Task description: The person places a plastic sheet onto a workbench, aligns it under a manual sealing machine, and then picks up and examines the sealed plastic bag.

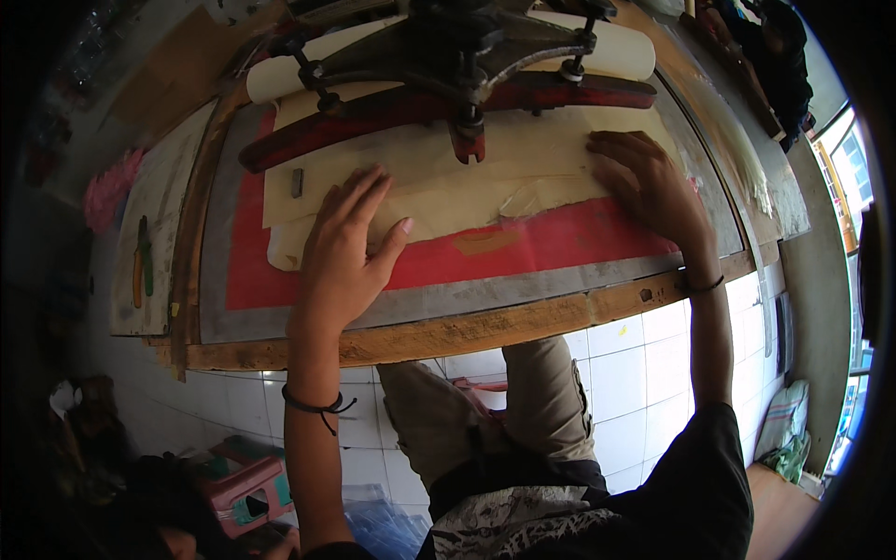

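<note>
A cream sheet [439,196] with a torn, uneven near edge lies over a red sheet [560,243] on a grey, wood-framed work surface [271,322]. My left hand [343,247] rests over the left part of both sheets, its fingers stretched out and thumb apart. At the right end my right hand [644,182] lies on the cream sheet, fingers extended and slightly blurred. Neither hand holds anything that I can see. A small grey bar [298,183] sits on the cream sheet left of my left hand. A brown patch [485,241] shows on the red sheet.
Across the far side stands a dark metal press frame [411,56] with a red bar [373,121], close above the sheets. Behind it lies a cream roll [616,49]. Pliers [143,261] rest on a side board at left. A pink and green stool [247,490] is below; another person [779,56] is at far right.
</note>
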`<action>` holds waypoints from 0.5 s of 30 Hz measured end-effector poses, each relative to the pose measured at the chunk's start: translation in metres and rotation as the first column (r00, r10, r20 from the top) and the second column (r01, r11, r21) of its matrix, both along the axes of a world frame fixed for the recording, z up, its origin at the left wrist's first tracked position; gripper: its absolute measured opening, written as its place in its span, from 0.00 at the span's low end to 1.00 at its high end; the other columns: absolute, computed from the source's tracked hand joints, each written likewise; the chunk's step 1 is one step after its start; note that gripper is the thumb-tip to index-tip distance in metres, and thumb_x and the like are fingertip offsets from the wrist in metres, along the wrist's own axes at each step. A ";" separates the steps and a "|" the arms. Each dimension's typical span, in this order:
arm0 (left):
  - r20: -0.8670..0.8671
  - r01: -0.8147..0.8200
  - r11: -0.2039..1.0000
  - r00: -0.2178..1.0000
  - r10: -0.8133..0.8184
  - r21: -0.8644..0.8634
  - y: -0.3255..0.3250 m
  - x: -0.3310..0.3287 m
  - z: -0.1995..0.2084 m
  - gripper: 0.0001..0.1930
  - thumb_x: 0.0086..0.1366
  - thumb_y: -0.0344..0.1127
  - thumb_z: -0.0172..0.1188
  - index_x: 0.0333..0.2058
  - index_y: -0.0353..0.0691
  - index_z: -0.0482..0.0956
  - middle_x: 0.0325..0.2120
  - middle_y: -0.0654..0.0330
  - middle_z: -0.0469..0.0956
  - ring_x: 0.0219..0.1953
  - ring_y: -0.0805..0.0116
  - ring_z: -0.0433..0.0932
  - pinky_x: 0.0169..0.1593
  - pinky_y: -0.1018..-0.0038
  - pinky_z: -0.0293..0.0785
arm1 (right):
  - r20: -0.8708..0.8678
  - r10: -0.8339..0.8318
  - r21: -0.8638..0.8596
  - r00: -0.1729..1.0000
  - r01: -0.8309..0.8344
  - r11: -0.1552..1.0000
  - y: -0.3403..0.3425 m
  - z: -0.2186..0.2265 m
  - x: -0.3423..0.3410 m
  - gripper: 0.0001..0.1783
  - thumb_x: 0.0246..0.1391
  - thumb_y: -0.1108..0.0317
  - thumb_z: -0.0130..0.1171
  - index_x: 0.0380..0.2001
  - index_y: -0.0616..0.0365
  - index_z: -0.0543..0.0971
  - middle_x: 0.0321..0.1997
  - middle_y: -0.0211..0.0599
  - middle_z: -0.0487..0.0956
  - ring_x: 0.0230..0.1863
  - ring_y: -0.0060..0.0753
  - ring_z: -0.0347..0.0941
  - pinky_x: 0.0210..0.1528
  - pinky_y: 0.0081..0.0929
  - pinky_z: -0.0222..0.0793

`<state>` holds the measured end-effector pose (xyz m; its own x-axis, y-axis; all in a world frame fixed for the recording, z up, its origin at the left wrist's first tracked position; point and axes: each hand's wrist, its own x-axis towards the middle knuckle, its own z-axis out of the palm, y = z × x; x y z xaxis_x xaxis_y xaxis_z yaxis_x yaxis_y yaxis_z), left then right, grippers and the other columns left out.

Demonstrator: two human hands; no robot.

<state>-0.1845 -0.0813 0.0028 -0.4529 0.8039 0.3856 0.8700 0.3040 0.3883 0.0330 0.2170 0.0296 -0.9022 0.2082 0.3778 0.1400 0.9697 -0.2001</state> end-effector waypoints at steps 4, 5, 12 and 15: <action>-0.017 0.017 0.999 1.000 -0.017 -0.034 0.001 0.000 0.001 0.26 0.67 0.40 0.58 0.61 0.35 0.69 0.63 0.50 0.66 0.66 0.53 0.63 0.69 0.63 0.57 | -0.006 -0.019 -0.015 1.000 0.019 1.000 0.001 -0.002 0.001 0.17 0.58 0.65 0.58 0.48 0.60 0.80 0.54 0.44 0.79 0.57 0.47 0.72 0.60 0.38 0.67; -0.025 0.017 0.999 1.000 -0.018 -0.047 0.002 0.000 0.000 0.26 0.68 0.41 0.57 0.61 0.35 0.68 0.64 0.50 0.65 0.67 0.53 0.62 0.70 0.62 0.55 | -0.013 -0.024 -0.027 1.000 0.024 0.999 0.001 -0.004 0.000 0.17 0.58 0.65 0.58 0.48 0.60 0.80 0.54 0.44 0.79 0.57 0.47 0.72 0.60 0.38 0.67; -0.081 0.004 0.995 0.997 -0.013 -0.102 0.003 0.000 -0.004 0.30 0.70 0.49 0.50 0.63 0.33 0.64 0.65 0.49 0.62 0.68 0.53 0.58 0.72 0.56 0.49 | -0.010 -0.040 -0.009 0.999 0.040 0.999 0.003 -0.003 0.001 0.17 0.60 0.64 0.57 0.49 0.60 0.80 0.56 0.43 0.78 0.58 0.47 0.72 0.61 0.37 0.67; -0.080 0.001 0.993 0.997 -0.011 -0.120 0.004 0.001 -0.004 0.30 0.72 0.51 0.47 0.63 0.34 0.64 0.66 0.50 0.61 0.69 0.54 0.57 0.72 0.56 0.48 | 0.002 -0.055 -0.006 0.998 0.055 0.998 0.004 -0.003 0.002 0.17 0.61 0.63 0.57 0.50 0.60 0.80 0.56 0.43 0.78 0.58 0.46 0.71 0.62 0.37 0.66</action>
<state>-0.1836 -0.0772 -0.0011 -0.4197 0.8489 0.3213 0.8987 0.3390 0.2783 0.0352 0.2205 0.0265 -0.8900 0.2597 0.3748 0.1934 0.9594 -0.2054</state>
